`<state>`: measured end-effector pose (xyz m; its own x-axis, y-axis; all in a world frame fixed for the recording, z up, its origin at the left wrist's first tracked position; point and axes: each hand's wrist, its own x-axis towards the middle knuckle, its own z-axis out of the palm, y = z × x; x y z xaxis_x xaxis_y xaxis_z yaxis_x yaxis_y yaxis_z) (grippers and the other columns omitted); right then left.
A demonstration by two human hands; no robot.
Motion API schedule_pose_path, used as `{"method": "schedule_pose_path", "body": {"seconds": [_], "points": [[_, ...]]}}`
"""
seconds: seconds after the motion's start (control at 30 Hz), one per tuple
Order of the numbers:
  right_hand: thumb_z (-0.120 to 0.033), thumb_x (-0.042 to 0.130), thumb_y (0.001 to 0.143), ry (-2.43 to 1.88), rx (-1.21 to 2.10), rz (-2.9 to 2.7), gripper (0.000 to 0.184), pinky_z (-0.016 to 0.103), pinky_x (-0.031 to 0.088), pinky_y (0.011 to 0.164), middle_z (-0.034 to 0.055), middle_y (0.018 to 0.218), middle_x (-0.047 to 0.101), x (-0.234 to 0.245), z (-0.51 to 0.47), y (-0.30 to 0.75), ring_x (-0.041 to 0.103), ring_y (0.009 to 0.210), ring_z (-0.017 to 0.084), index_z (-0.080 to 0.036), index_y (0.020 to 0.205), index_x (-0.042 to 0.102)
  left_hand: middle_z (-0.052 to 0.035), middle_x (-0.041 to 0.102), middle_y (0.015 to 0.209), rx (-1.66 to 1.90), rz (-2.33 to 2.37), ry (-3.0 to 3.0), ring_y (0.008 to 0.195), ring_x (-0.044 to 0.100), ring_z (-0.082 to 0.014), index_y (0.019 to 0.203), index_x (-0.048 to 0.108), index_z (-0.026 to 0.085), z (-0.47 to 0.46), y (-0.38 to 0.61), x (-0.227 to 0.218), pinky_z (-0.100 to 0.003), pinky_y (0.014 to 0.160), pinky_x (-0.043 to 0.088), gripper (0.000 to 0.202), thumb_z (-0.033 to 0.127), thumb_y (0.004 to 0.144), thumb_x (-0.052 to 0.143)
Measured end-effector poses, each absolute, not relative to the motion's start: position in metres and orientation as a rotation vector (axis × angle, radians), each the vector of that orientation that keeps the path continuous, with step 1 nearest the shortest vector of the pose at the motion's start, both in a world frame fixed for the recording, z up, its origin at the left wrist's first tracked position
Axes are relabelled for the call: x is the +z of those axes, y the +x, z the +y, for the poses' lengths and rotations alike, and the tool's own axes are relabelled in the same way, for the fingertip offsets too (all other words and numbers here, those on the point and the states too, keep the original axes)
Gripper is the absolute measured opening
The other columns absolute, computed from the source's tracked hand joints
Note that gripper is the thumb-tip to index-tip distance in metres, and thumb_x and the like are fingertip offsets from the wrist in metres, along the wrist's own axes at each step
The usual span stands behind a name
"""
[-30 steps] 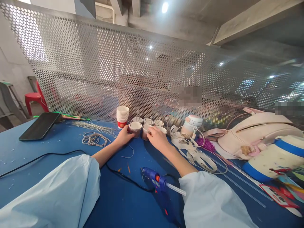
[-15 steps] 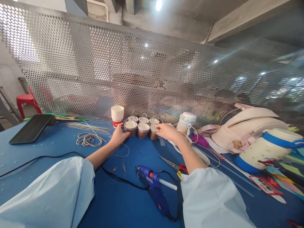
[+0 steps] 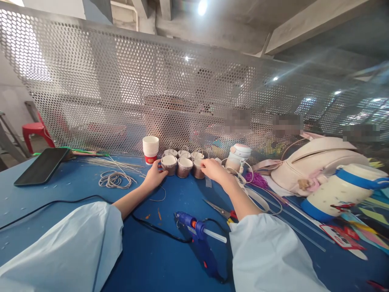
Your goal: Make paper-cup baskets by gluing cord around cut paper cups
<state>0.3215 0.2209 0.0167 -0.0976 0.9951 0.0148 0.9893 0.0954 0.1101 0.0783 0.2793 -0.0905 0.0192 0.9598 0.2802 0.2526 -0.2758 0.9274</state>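
Note:
Small brown-sided cups with pale insides stand in two rows near the perforated screen. My left hand (image 3: 155, 176) is curled round the left side of the front-left cup (image 3: 169, 165), thumb in front. My right hand (image 3: 212, 167) pinches the front-right cup (image 3: 199, 169) at its right edge. Between them stands the middle front cup (image 3: 184, 167), which neither hand touches. Behind are a back-left cup (image 3: 172, 152), a back-middle cup (image 3: 184, 153) and a back-right cup (image 3: 198, 155), partly hidden. A stack of white paper cups (image 3: 150, 146) rises just beyond my left fingers.
A blue glue gun (image 3: 194, 231) lies in front with its black cord. Scissors (image 3: 220, 209) lie partly under my right forearm. Coiled cord (image 3: 115, 179) and a phone (image 3: 42, 166) are left. A bottle (image 3: 239, 156), pink backpack (image 3: 319, 162) and larger bottle (image 3: 343, 192) stand right.
Both hands stay at the outer front cups, which have barely moved. My left fingers sit slightly lower along the left cup's side. The view has shifted a little.

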Motion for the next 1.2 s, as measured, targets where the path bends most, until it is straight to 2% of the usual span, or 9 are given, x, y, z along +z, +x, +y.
{"method": "schedule_pose_path", "body": {"seconds": [0.3,0.53,0.73,0.93,1.2], "points": [[-0.033,0.059,0.094,2.094,0.119,2.286,0.031,0.042,0.054,0.085,0.0085,0.122,0.061,0.010,0.227,0.323,0.063,0.102,0.022,-0.018,0.121,0.058,-0.0123,0.066,0.112,1.293,1.264,1.606,0.084,0.070,-0.0194,0.129,0.046,0.017,0.280,0.077,-0.090,-0.034,0.079,0.055,0.063,0.017,0.071,0.070],[-0.033,0.059,0.094,2.131,0.107,2.331,0.031,0.042,0.054,0.086,0.0084,0.121,0.061,0.009,0.230,0.320,0.063,0.102,0.022,-0.018,0.121,0.059,-0.0168,0.062,0.123,1.294,1.253,1.677,0.106,0.065,-0.0265,0.133,0.041,0.015,0.278,0.079,-0.084,-0.040,0.091,0.051,0.081,0.025,0.063,0.080],[-0.033,0.059,0.094,2.132,0.077,2.322,0.031,0.042,0.054,0.085,0.0084,0.120,0.061,0.011,0.226,0.316,0.063,0.100,0.021,-0.017,0.121,0.059,-0.0120,0.065,0.116,1.307,1.338,1.716,0.107,0.064,-0.0269,0.125,0.048,0.017,0.274,0.080,-0.075,-0.040,0.094,0.049,0.067,0.022,0.065,0.077],[-0.033,0.059,0.094,2.167,0.122,2.270,0.030,0.042,0.054,0.086,0.0084,0.121,0.061,0.018,0.221,0.318,0.063,0.102,0.022,-0.018,0.121,0.059,-0.0122,0.065,0.113,1.328,1.440,1.698,0.099,0.065,-0.0268,0.122,0.047,0.017,0.269,0.077,-0.066,-0.039,0.089,0.049,0.061,0.023,0.067,0.072],[-0.033,0.058,0.095,2.157,0.127,2.186,0.028,0.040,0.055,0.084,0.0081,0.119,0.062,0.042,0.208,0.328,0.064,0.099,0.020,-0.018,0.118,0.060,-0.0117,0.063,0.112,1.358,1.528,1.635,0.106,0.062,-0.0283,0.115,0.048,0.018,0.256,0.072,-0.064,-0.040,0.092,0.048,0.056,0.021,0.064,0.071]]}}
